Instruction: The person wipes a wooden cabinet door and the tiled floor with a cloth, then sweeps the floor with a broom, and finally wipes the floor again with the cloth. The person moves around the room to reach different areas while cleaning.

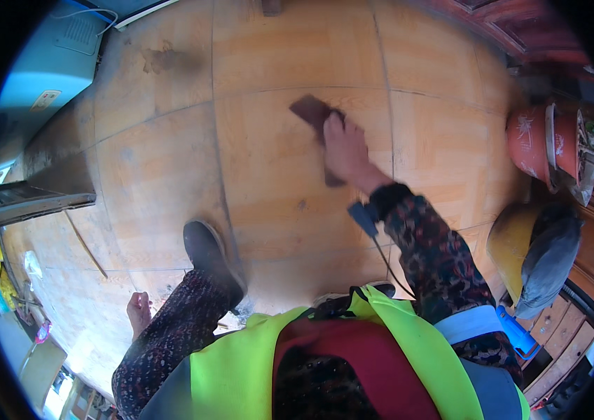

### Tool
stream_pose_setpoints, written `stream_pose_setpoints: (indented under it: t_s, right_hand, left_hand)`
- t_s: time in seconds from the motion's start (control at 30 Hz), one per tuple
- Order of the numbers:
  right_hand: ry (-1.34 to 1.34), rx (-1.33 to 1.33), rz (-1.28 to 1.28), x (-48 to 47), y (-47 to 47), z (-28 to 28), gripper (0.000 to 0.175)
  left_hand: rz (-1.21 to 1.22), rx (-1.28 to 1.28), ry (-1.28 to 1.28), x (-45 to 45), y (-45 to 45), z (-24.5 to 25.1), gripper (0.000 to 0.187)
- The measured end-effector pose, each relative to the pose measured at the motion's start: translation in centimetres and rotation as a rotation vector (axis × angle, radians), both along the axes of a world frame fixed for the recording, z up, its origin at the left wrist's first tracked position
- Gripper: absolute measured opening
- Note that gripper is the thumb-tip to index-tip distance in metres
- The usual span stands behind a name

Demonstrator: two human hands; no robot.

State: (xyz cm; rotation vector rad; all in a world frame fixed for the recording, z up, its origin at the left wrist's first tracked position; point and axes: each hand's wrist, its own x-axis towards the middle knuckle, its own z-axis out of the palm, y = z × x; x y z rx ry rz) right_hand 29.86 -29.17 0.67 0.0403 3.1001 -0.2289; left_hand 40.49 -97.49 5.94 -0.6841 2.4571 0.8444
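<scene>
My right hand [346, 149] grips a dark brown cloth [311, 111], which is blurred and lies against the tiled floor [281, 210] ahead of me. One end of the cloth reaches out past my fingers, and another part shows below my palm. A small dark device [364, 218] with a cable hangs by my right cuff. On the other side, my left hand [140, 314] shows beyond my bent left leg, its fingers curled. Nothing can be made out in it, and my leg hides part of it.
A light-blue appliance [58, 79] stands at upper left, above a dark ledge [39, 202]. A thin stick [86, 245] lies on the floor. At right are reddish plant pots [531, 142], a yellow object [510, 244] with a grey bag [549, 262], and wooden drawers [552, 325].
</scene>
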Motion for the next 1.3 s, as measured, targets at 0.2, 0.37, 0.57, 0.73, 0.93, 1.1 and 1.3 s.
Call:
stream_pose_setpoints:
  t_s: [0.2, 0.37, 0.57, 0.73, 0.93, 1.1, 1.3]
  right_hand:
    - [-0.332, 0.053, 0.262, 5.7, -1.1, 0.6, 0.051]
    - [-0.052, 0.105, -0.025, -1.5, 1.2, -1.4, 0.052]
    - [-0.180, 0.131, 0.103, 3.5, -0.6, 0.1, 0.054]
    - [-0.302, 0.116, 0.226, 5.2, 0.1, 1.0, 0.058]
    - [-0.042, 0.048, -0.089, -1.5, 0.8, -1.0, 0.063]
    - [-0.315, 0.086, 0.227, 5.9, -2.4, 0.8, 0.061]
    - [-0.223, -0.067, 0.235, 4.1, -3.8, 1.0, 0.064]
  left_hand:
    - [-0.033, 0.029, -0.109, 0.1, 0.3, -0.3, 0.033]
    - [-0.018, -0.034, -0.069, -0.5, 1.4, 1.6, 0.032]
    - [-0.007, -0.070, -0.051, 1.0, 0.9, 1.1, 0.029]
    - [-0.069, -0.054, -0.081, 2.8, -1.7, 0.8, 0.030]
    - [-0.037, -0.058, -0.039, 0.8, -0.9, 2.2, 0.032]
    - [-0.073, -0.040, -0.034, 0.9, 0.3, 1.0, 0.033]
    - [-0.065, -0.071, -0.127, 1.7, -1.5, 0.7, 0.030]
